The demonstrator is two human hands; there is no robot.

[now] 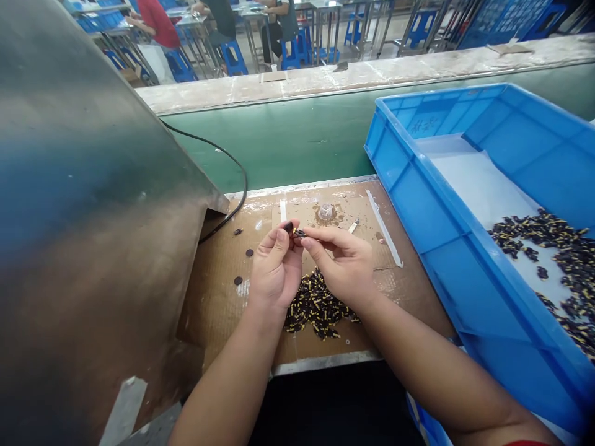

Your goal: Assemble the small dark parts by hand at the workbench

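Note:
My left hand (277, 266) pinches a small black round disc (289, 227) between thumb and fingers. Against it, my right hand (344, 260) holds a tiny black-and-yellow part (300, 233) between thumb and forefinger; its exact kind is too small to tell. Both hands meet above the cardboard-covered work surface (218, 310), fingertips almost touching. Below them lies a pile of small black-and-yellow parts (318, 306), partly covered by the right hand and wrist. Two black discs (238, 280) and one loose small part (238, 231) rest to the left.
A large blue crate (404, 167) with white lining and many similar parts stands on the right. A metal housing (93, 217) fills the left, with a black cable (244, 179) beside it. Behind are a clear lump (326, 212), tape strips, a green-sided ledge (279, 142) and seated people.

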